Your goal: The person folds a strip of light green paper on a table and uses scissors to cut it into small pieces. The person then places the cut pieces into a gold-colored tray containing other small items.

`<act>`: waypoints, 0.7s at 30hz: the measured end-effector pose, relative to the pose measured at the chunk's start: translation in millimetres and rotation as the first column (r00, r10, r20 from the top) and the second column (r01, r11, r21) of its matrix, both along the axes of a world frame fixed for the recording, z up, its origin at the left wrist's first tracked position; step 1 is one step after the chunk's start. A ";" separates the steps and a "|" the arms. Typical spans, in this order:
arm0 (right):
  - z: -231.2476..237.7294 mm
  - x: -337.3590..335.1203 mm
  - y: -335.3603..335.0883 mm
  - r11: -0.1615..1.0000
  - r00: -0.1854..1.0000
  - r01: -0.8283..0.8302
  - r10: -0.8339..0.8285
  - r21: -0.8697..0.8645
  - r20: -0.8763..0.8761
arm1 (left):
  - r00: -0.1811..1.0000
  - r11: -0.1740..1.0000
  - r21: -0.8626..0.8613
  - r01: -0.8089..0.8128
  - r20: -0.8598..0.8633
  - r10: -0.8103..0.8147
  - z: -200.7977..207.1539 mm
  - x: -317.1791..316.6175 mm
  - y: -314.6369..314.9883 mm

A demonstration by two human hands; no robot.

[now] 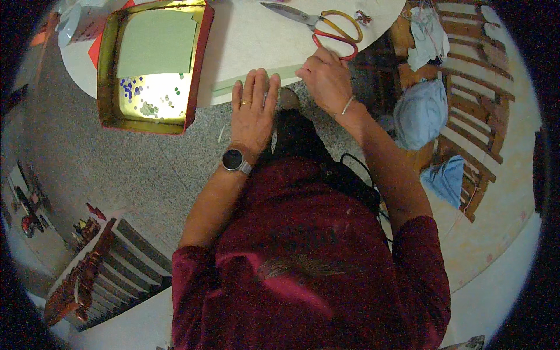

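Observation:
A narrow, pale green paper strip point(286, 72) lies along the near edge of the white table. My left hand point(255, 108) rests flat across it, fingers stretched out and pointing away from me. At the strip's right end is my right hand point(328, 83), its fingers curled and closed on the paper; the fingertips are partly hidden. Just beyond that hand lie scissors point(318, 20) with one red and one yellow handle loop, their blades pointing left.
A red-rimmed, gold-coloured tin point(199, 76) at the left holds green paper sheets point(157, 44) and small blue and green discs. Wooden chairs point(475, 81) with a blue cloth bag point(423, 114) stand at right. A slatted chair point(116, 280) is at lower left.

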State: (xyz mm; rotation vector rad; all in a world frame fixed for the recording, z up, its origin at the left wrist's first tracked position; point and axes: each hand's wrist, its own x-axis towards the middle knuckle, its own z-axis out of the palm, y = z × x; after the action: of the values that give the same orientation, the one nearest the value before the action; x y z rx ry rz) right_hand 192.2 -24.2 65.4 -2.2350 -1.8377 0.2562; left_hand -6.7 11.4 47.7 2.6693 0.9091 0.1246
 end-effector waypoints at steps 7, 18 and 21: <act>1.6 -0.7 1.3 1.000 0.999 -0.019 0.019 0.004 0.034 | 1.000 1.000 0.026 0.003 -0.025 -0.003 -0.4 -0.1 0.8; 8.8 -23.3 -30.8 0.982 0.991 -0.134 0.134 0.130 0.005 | 0.999 0.997 0.066 0.031 -0.044 -0.028 -6.5 -2.1 -1.2; 12.4 -59.2 -33.0 0.978 0.975 -0.198 0.203 0.057 -0.087 | 0.999 0.998 0.050 0.034 0.002 -0.034 -10.3 -2.1 0.3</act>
State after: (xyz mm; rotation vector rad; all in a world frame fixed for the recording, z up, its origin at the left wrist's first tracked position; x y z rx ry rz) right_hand 133.0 -57.2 77.8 -1.9720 -1.9985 0.3409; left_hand -8.8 11.7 37.3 2.7281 0.8707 0.1455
